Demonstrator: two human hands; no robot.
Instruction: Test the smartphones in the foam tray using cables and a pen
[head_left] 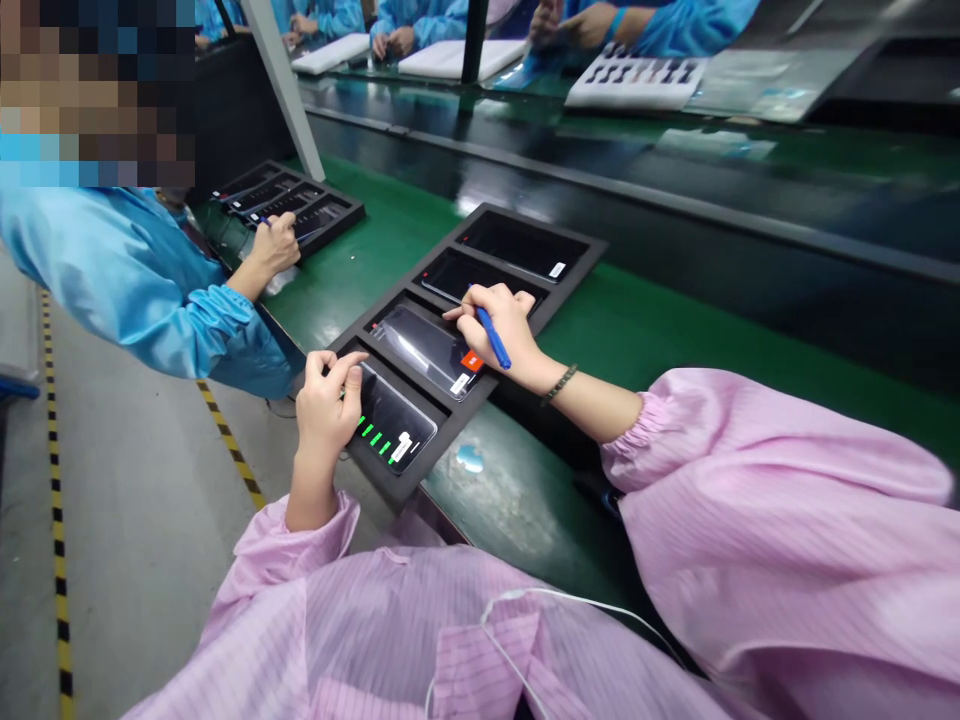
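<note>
On green workbench (pixel 660 330), black tray (pixel 462 409)

A pink, finely striped smock (pixel 375 630) has loose sleeves (pixel 750 470) and a gathered right cuff (pixel 626 440), a dark beaded bracelet (pixel 559 385) beyond it; a white cord (pixel 577 599) crosses the front.

An electronics factory floor: workers in blue smocks (pixel 112 270) and one in a pink smock (pixel 735 440) line green benches (pixel 697 340). Phone-like devices (pixel 397 400) fill slotted black trays (pixel 457 415), and black-and-yellow tape (pixel 55 500) stripes the gray floor (pixel 142 480).
</note>
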